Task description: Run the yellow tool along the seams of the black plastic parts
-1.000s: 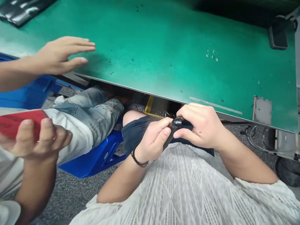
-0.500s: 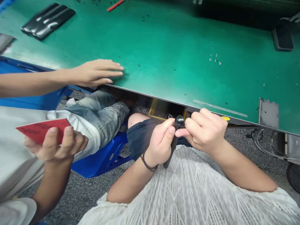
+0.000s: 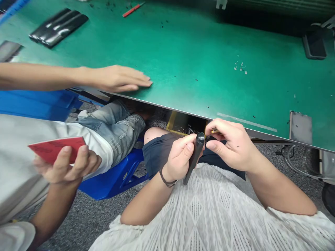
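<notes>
My left hand (image 3: pixel 180 157) is closed around a long black handle-shaped piece (image 3: pixel 193 161) with a glossy rounded top end. It slants up and away from my lap, below the table edge. Just to its right is my right hand (image 3: pixel 231 141), thumb apart from the curled fingers. A small yellow thing (image 3: pixel 215 131) shows in those fingers; most of it is hidden, so its kind is unclear. A small gap separates the right fingertips from the black piece's top end.
Across the green table (image 3: pixel 183 52) lie black glossy pieces (image 3: pixel 59 28), a red-handled tool (image 3: pixel 133 9), a phone (image 3: pixel 314 45) and a grey plate (image 3: pixel 300 127). Left, a co-worker's hand (image 3: pixel 120 78) rests on the table; the other hand (image 3: pixel 69 167) holds a red sheet (image 3: pixel 56 148). Below is a yellow-rimmed bin (image 3: pixel 171 122).
My right hand has drawn off the black piece's end and its thumb has opened away. The black piece is turned to show more of its length. The co-worker's table hand slid right.
</notes>
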Motion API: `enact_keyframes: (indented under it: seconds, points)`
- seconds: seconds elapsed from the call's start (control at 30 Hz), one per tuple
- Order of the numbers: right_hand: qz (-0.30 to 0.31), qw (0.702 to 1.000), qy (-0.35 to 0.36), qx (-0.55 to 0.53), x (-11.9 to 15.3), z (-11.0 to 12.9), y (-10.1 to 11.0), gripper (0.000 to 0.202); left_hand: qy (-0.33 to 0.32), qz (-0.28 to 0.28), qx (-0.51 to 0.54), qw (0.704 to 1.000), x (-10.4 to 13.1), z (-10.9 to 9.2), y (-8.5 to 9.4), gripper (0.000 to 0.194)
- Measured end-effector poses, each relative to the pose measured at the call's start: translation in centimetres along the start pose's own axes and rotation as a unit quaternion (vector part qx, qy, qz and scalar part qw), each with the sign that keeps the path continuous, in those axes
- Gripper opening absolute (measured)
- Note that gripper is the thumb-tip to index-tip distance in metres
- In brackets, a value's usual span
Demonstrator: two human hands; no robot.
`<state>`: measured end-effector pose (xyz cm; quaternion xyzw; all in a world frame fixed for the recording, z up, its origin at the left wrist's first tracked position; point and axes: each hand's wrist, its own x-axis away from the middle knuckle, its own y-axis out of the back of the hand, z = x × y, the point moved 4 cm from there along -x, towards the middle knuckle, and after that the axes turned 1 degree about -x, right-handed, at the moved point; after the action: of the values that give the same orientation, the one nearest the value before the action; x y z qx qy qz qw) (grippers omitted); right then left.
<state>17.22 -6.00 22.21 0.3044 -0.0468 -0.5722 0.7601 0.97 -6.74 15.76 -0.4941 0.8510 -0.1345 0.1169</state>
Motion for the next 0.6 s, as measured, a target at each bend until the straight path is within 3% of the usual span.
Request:
enact_keyframes:
  seconds: [0.2, 0.47, 0.6]
  points:
    - [0.043, 0.996, 0.020, 0.070, -0.6, 0.6, -0.9, 0.060, -0.031, -0.025, -0.088, 0.995, 0.1, -0.7, 0.2, 0.049]
    - [-0.048, 0.970, 0.077, 0.225, 0.2, 1.5, -1.4, 0.053, -0.051, -0.045, -0.069, 0.995, 0.3, 0.0, 0.0, 0.045]
    - [-0.086, 0.973, 0.117, 0.177, 0.8, 1.3, -1.3, 0.038, -0.014, -0.040, 0.027, 0.999, -0.1, 0.6, -0.2, 0.043]
